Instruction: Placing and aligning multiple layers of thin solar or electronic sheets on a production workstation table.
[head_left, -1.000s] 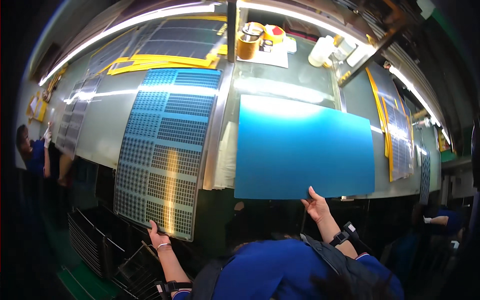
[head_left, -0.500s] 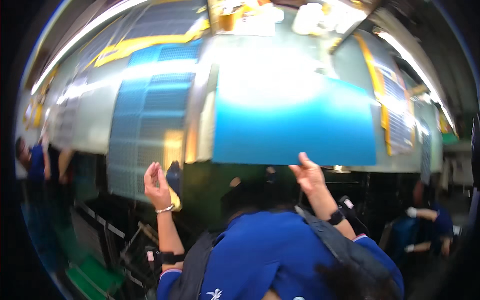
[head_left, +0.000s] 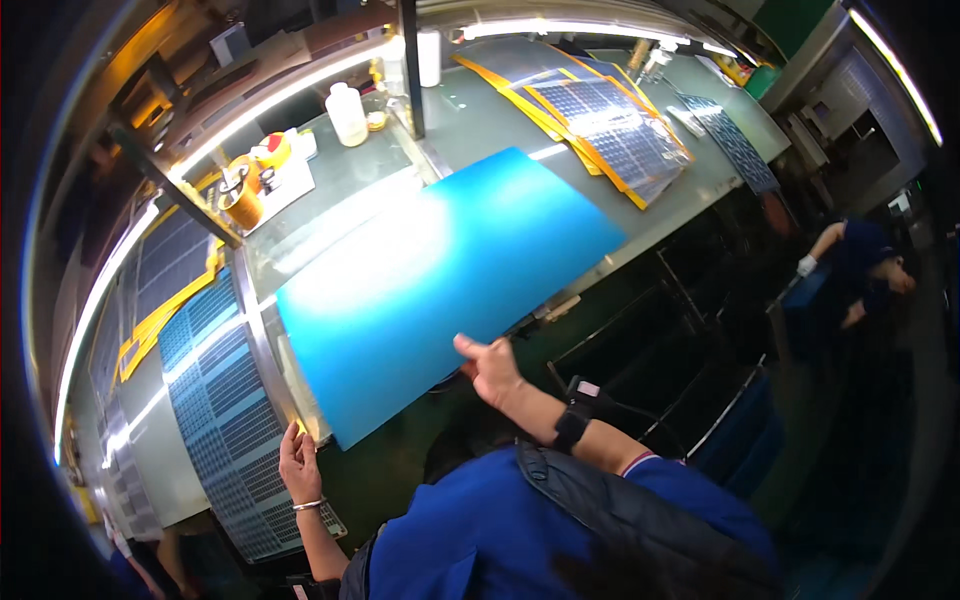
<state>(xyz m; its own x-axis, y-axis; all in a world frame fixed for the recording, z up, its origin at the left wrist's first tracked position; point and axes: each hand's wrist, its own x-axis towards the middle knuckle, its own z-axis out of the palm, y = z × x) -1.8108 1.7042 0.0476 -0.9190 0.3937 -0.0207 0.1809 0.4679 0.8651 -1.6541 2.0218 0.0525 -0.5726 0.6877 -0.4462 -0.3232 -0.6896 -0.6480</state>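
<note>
A large glossy blue sheet lies over the grey-green bench, bright glare on its left part. My right hand is closed at its near edge, thumb on top and the other fingers mostly hidden underneath. Beside the sheet's near left corner, my left hand is raised with fingers stretched upward and nothing visible in them. Its fingertips are close to the end of a metal strip on the bench; whether they touch it I cannot tell. Left of that strip, a blue grid-patterned panel hangs over the front edge.
Yellow-edged solar panels lie at the back right, and a narrow dark panel sits beyond them. Toward the back stand a white bottle, an orange cup and an upright post. Another person is at far right.
The view has swung to the right, so the bench now runs slantwise. My right hand stays at the blue sheet's near edge. My left hand is now closer to the sheet's left corner.
</note>
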